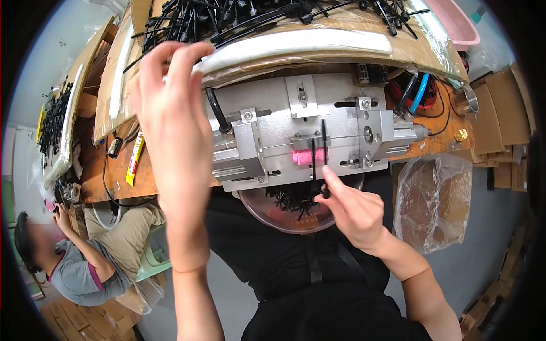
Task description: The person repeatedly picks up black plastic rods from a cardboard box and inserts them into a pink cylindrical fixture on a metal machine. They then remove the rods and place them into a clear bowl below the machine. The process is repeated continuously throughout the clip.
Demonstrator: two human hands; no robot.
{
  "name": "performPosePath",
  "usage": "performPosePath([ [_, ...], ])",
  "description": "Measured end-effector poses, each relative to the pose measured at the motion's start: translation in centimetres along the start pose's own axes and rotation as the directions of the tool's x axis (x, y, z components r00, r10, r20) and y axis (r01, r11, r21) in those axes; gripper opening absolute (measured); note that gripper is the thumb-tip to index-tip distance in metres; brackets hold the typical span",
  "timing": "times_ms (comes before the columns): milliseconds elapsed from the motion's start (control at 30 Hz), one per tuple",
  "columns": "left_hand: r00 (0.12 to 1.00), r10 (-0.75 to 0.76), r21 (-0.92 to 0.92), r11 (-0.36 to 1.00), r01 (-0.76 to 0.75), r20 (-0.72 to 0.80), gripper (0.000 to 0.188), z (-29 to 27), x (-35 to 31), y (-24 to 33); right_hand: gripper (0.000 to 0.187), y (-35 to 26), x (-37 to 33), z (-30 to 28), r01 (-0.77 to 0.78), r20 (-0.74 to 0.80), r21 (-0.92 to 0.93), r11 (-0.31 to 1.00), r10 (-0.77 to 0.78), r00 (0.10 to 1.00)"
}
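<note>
My right hand (361, 219) is at the front of a metal fixture, thumb and forefinger pinched on a thin black rod (314, 165) with a thicker lower end. A second thin black rod (324, 136) stands alongside it, its lower end by my forefinger. Both cross a pink block (302, 157) and a small metal clamp block (301, 141) in the middle of the fixture plate (278, 122). My left hand (173, 113) is raised at the left, fingers curved and apart, beside a pile of black rods (239, 17). I make out nothing between its fingers.
A clear bowl (264, 213) of black parts sits below the fixture. Metal cylinders (389, 133) flank the plate. A yellow tube (135, 159) lies on the wooden bench (151, 179). A co-worker (85, 267) sits at left; a plastic-wrapped carton (432, 204) stands at right.
</note>
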State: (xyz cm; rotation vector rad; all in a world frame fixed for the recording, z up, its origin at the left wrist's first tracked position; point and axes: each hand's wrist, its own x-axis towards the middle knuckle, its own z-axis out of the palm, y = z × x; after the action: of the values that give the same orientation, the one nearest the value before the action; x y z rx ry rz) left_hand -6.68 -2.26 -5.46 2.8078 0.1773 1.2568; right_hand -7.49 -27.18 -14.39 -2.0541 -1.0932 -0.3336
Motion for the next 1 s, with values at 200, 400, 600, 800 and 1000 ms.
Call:
performPosePath([
  [200, 0.987, 0.065, -0.276, 0.961, -0.022, 0.148, 0.024, -0.5, 1.6, -2.5, 0.056, 0.5, 0.6, 1.8, 0.004, 0.032, 0.052, 0.999, -0.005, 0.999],
  [400, 0.907, -0.054, -0.694, 0.626, 0.356, 0.417, 0.050, -3.3, 2.2, -2.0, 0.050, 0.4, 4.6, -3.7, 0.094, 0.111, -0.081, 0.992, -0.085, 0.990],
  [600, 0.955, 0.059, -0.342, 0.939, 0.047, 0.292, 0.067, -3.9, -5.6, 5.4, 0.035, 7.2, 18.2, -9.9, -0.192, -0.129, -0.615, 0.764, 0.143, 0.981],
  [800, 0.892, 0.032, -0.205, 0.976, 0.068, 0.451, 0.063, -1.2, -13.1, 10.1, 0.020, 4.2, 23.5, -12.6, -0.419, 0.262, -0.162, 0.894, 0.448, 0.855],
  [1000, 0.891, 0.022, -0.163, 0.985, 0.059, 0.454, 0.068, 0.7, -12.2, 10.5, 0.026, 7.2, 25.0, -16.0, -0.317, 0.243, 0.587, 0.745, 0.211, 0.947],
])
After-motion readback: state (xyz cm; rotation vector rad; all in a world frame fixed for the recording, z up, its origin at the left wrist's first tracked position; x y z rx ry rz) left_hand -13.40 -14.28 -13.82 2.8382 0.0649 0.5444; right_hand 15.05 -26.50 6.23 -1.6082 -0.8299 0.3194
